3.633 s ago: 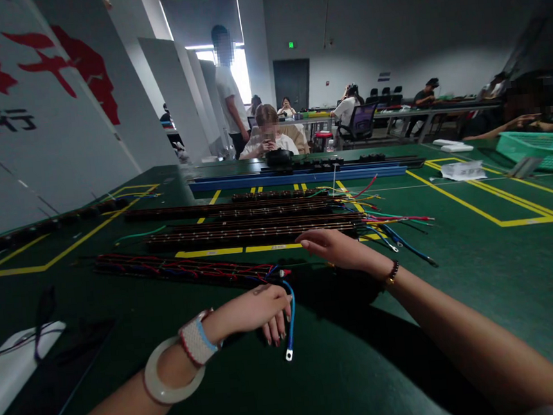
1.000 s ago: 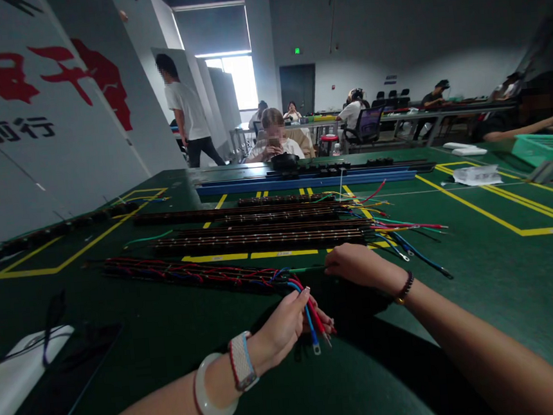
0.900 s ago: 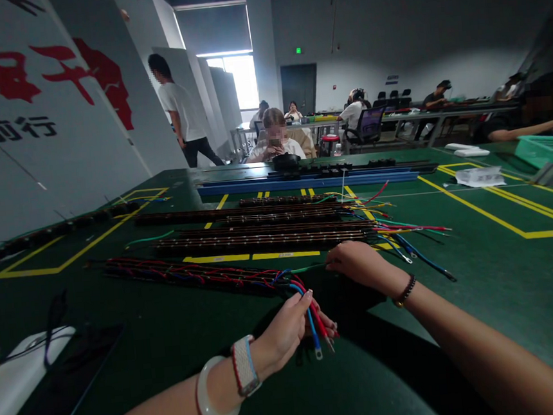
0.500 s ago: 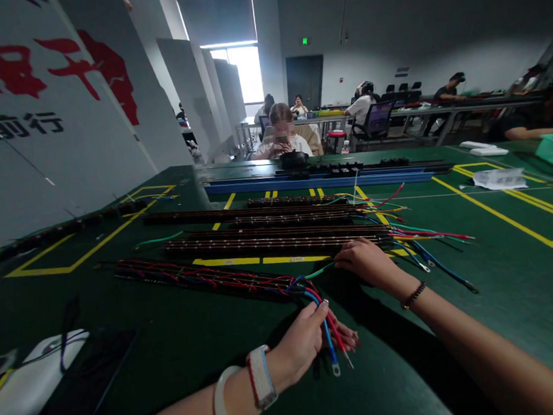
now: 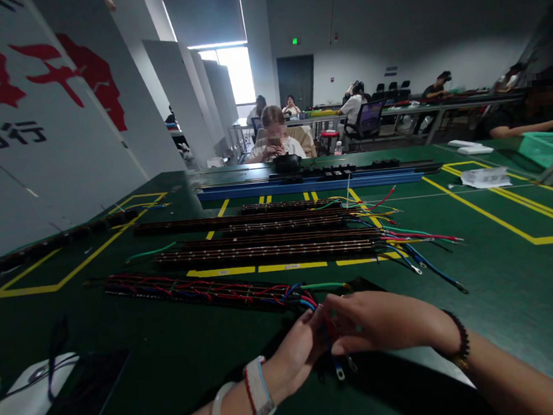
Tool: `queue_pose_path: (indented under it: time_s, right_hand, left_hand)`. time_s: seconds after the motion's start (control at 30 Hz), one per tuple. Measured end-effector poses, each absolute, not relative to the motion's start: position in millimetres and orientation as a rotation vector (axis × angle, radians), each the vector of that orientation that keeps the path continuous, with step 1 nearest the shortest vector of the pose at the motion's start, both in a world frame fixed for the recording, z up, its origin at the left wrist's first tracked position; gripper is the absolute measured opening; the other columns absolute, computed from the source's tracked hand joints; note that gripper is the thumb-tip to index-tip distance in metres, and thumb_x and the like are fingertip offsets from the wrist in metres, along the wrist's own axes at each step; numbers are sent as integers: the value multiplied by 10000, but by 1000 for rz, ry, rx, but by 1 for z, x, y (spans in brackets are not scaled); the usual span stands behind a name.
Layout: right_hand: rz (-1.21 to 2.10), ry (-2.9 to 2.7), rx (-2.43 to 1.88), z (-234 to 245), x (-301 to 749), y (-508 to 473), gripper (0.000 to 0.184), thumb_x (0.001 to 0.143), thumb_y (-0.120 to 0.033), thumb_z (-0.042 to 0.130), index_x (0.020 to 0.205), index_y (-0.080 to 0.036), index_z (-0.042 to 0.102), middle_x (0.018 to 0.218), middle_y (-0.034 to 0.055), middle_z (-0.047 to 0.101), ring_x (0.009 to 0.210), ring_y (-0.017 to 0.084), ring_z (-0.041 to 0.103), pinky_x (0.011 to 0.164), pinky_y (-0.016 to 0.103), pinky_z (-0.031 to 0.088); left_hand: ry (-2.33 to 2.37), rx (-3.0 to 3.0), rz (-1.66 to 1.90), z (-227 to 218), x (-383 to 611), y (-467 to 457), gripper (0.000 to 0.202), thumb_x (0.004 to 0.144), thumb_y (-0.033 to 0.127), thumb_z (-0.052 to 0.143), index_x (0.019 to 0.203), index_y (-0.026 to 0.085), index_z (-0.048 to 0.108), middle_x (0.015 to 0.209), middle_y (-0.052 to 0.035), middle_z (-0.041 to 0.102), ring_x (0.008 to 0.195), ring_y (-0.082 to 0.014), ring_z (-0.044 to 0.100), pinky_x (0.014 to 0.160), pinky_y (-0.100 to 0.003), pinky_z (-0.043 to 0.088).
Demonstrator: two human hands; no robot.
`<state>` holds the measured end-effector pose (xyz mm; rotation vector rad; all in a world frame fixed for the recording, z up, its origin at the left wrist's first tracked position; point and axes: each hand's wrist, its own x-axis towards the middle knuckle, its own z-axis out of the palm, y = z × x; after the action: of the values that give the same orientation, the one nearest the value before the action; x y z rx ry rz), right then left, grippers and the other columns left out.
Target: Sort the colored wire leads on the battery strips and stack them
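My left hand (image 5: 296, 351) and my right hand (image 5: 380, 320) meet low in the middle of the green table. Both close on the loose ends of red and blue wires (image 5: 338, 370) that hang with metal lugs just below my fingers. These wires run out of the near wire bundle strip (image 5: 196, 290), which lies to the left. A green wire (image 5: 325, 286) sticks out of the same strip just above my hands.
Several long dark strips (image 5: 265, 252) with coloured wire tails (image 5: 419, 240) lie farther back, then a blue rail (image 5: 313, 182). A white object (image 5: 17, 398) sits near left, a green basket (image 5: 549, 148) far right. A seated person (image 5: 276, 141) faces me; others sit behind.
My right hand has come back from the far strips to join my left hand on the wire ends. The standing person at the back left has left view.
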<state>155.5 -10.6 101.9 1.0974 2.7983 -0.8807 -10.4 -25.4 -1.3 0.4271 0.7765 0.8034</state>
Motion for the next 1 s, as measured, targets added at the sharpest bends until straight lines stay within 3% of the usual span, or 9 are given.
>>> queue_pose_path:
  time_s: [0.13, 0.3, 0.57, 0.77, 1.0]
  right_hand:
    - [-694, 2692, 1179, 82, 153, -15, 668, 730, -550, 655, 1202, -128, 440, 804, 57, 639, 656, 183, 588, 488, 247, 315]
    - [-698, 2698, 1172, 84, 154, -19, 461, 736, -250, 648, 1137, -138, 449, 807, 37, 629, 626, 131, 550, 452, 214, 273]
    - [-742, 2828, 1719, 104, 162, -7, 259, 776, -97, 524, 1018, -158, 590, 757, 3, 625, 605, 89, 512, 526, 187, 340]
    - [-747, 3158, 1715, 100, 135, -4, 191, 923, -247, 489, 1021, -149, 619, 803, 26, 657, 694, 107, 584, 622, 201, 397]
    - [-127, 3257, 1266, 100, 62, 24, 278, 963, -302, 441, 875, -117, 629, 848, 73, 653, 799, 148, 595, 706, 234, 406]
  left_hand:
    - [845, 388, 816, -4, -10, -24, 141, 806, 224, 631, 928, 175, 579, 894, -41, 684, 864, -177, 644, 814, -319, 469]
    - [816, 411, 827, -3, -9, -23, 119, 775, 217, 666, 818, 159, 571, 819, -46, 689, 840, -192, 659, 842, -353, 480]
    - [723, 573, 785, 0, -12, -25, 247, 839, 372, 582, 779, 132, 582, 819, -111, 707, 835, -220, 680, 867, -401, 491]
    - [612, 656, 797, -3, -13, -25, 310, 806, 434, 609, 746, 137, 545, 777, -119, 710, 807, -243, 687, 861, -435, 476]
    - [552, 730, 778, -3, -14, -26, 320, 736, 447, 671, 696, 162, 533, 718, -95, 694, 709, -238, 672, 804, -435, 477]
